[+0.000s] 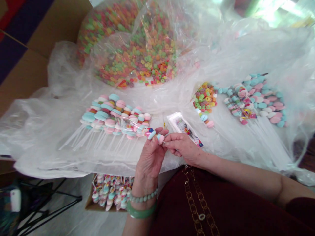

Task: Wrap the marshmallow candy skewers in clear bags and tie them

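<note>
My left hand (152,156) is closed around a marshmallow skewer (160,139), with blue, pink and white pieces showing between thumb and fingers. My right hand (183,146) pinches at the pink end of that skewer, where a bit of thin stick shows. Just beyond my right hand lies a stack of clear printed wrappers (185,127). To the left of my hands is a pile of marshmallow skewers (115,114), their white sticks pointing toward me. A single skewer (203,117) rests past the wrappers, by a small heap of ring gummies (205,97).
A large clear bag of coloured ring gummies (137,49) stands at the back. On the right are loose marshmallows (268,101) and a bundle of white sticks (269,141). Clear plastic sheeting (61,95) covers the table. Below its edge sits a carton of wrapped skewers (112,193).
</note>
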A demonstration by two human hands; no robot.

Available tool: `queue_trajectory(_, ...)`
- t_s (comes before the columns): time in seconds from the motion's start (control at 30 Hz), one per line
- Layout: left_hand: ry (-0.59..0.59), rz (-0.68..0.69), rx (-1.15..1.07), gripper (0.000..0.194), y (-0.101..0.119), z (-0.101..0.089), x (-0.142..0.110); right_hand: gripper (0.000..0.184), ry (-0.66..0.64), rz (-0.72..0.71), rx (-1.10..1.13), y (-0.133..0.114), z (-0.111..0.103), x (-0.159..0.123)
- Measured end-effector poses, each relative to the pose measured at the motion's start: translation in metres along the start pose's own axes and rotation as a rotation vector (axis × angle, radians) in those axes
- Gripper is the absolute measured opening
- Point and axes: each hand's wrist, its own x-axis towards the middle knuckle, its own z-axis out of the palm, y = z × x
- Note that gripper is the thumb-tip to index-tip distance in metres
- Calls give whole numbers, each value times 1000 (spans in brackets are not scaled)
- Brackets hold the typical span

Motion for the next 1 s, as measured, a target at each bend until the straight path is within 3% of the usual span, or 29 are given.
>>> queue_trajectory(0.1,-30,-10,-44,46,11,-4,3,13,-41,67,96,-3,-3,0)
queue_trajectory(0.23,21,99,-71,42,20,-2,9,11,-86,110,155,-2,-2,1)
queue_trajectory(0.4,154,255,55,27,2,14,7,10,-73,135,224,1,4,5)
queue_trajectory(0.53,141,143,49,25,-9,15,5,10,-79,139,287,3,0,9)
queue_trajectory(0.67,41,-25,6,31,1,4,6,11,-202,228,391,1,-13,12)
queue_trajectory(0.8,-16,45,-85,36,19,-4,12,13,-362,347,394,0,-19,12)
queue_trajectory(0.87,6,85,-78,29,24,-5,15,15,-311,306,286,2,-17,10)
queue_trajectory(1.0,67,170,-41,19,25,-1,18,11,-29,14,-90,6,-12,5)
